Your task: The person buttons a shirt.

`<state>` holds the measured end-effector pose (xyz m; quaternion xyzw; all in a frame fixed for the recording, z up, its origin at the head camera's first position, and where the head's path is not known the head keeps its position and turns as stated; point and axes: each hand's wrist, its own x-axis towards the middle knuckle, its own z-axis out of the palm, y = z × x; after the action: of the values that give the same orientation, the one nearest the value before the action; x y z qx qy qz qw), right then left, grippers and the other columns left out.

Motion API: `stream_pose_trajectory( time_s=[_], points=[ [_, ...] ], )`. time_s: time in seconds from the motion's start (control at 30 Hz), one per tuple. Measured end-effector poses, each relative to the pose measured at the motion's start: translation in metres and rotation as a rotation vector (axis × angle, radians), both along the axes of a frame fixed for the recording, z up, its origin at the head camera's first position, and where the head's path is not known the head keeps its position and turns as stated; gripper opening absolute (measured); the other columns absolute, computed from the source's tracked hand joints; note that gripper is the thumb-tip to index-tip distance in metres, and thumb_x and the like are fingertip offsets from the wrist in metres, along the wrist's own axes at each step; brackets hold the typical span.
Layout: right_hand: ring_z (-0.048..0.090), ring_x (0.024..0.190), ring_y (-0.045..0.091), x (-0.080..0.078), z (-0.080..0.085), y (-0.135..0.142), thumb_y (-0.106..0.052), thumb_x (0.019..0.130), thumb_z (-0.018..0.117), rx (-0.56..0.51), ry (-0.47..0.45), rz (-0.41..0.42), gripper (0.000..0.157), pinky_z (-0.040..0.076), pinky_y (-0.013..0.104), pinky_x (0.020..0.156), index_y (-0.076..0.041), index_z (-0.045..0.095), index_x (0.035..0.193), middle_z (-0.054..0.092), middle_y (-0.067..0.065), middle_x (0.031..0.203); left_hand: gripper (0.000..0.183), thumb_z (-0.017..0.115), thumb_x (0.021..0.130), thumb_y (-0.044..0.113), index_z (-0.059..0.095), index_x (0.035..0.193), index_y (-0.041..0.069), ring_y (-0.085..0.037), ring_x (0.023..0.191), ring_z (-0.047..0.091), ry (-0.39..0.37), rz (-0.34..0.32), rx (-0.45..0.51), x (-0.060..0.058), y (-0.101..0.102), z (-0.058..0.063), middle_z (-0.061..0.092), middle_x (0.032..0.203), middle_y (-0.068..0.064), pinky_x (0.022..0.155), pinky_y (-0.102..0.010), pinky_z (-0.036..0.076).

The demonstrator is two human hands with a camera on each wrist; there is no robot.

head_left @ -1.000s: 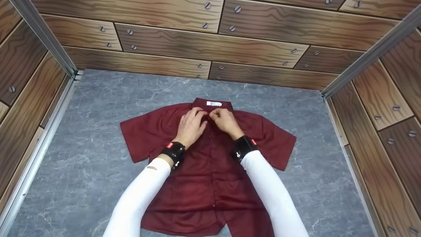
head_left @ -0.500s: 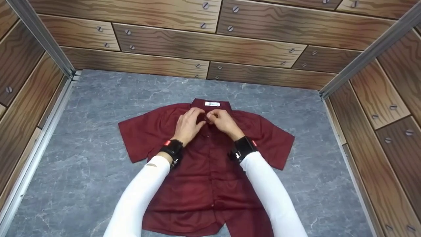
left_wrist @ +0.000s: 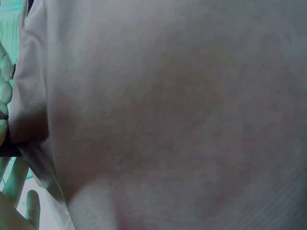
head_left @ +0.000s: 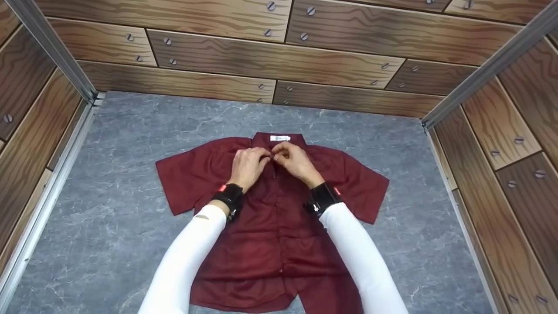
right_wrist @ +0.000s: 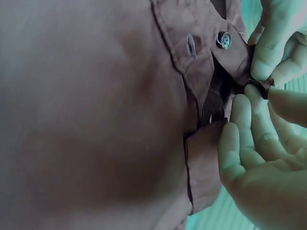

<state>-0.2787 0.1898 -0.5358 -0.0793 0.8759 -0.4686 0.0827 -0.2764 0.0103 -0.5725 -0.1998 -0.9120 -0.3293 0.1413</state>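
A dark red short-sleeved button-up shirt [head_left: 257, 253] lies spread front up, its collar [head_left: 298, 139] at the far end. At the neck, my left hand [head_left: 247, 168] and right hand [head_left: 296, 162] meet with fingertips almost touching. In the right wrist view, the right hand [right_wrist: 264, 177] pinches a small dark fold of the shirt at the collar, and the left hand [right_wrist: 280, 40] pinches it from the other side. Close by, a button [right_wrist: 224, 40] and a buttonhole [right_wrist: 191, 45] show on the front edge. Mostly cloth fills the left wrist view, with the left hand [left_wrist: 17, 211] at its edge.
The shirt rests on a grey marbled surface [head_left: 109, 174]. Wood-patterned walls [head_left: 209, 52] stand at the back and both sides, with metal rails [head_left: 48, 183] along their edges. A white label [head_left: 280, 138] shows inside the collar.
Both hands stay at the collar. The fingertips drew slightly apart and now are close again, with the left fingers lowered a little. The shirt lies much as before.
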Motion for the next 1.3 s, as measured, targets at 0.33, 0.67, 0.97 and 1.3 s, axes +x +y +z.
stream_pose_trajectory(
  time_s=[0.33,0.67,0.97,1.3],
  points=[
    [0.068,0.087,0.017,0.001,-0.001,0.001,-0.009,0.096,0.072,0.181,0.108,-0.036,0.008,0.05,0.033,0.08,-0.008,0.076,0.102,0.076,0.004,0.098,0.02,0.074,0.096,0.022,0.081,0.112,0.012,-0.026,0.1,0.068,-0.048,-0.035,0.064,0.001,0.0,0.0,0.077,0.109,-0.002,0.092,-0.047,0.046],
    [0.069,0.095,0.021,0.001,-0.01,0.004,-0.006,0.097,0.07,0.099,0.152,-0.026,0.006,0.051,0.035,0.086,-0.005,0.072,0.102,0.074,0.006,0.1,0.023,0.071,0.098,0.019,0.08,0.117,0.01,-0.03,0.109,0.063,-0.243,-0.07,0.164,-0.003,0.0,0.005,0.074,0.112,-0.005,0.094,-0.051,0.045],
    [0.067,0.099,0.02,0.001,-0.015,0.004,-0.006,0.098,0.069,0.111,0.219,0.01,0.006,0.051,0.036,0.09,-0.007,0.071,0.103,0.073,0.006,0.103,0.017,0.074,0.096,0.019,0.081,0.109,0.012,-0.031,0.114,0.063,-0.317,-0.034,0.177,-0.006,-0.002,0.011,0.074,0.113,-0.004,0.097,-0.051,0.043],
    [0.069,0.093,0.026,0.004,-0.009,0.005,-0.006,0.096,0.067,0.151,0.173,-0.075,0.017,0.054,0.041,0.086,-0.005,0.067,0.113,0.073,0.011,0.101,0.014,0.073,0.095,0.019,0.081,0.105,0.013,-0.03,0.109,0.064,-0.28,0.022,0.12,-0.005,0.002,0.007,0.074,0.111,-0.002,0.1,-0.051,0.042]
  ],
)
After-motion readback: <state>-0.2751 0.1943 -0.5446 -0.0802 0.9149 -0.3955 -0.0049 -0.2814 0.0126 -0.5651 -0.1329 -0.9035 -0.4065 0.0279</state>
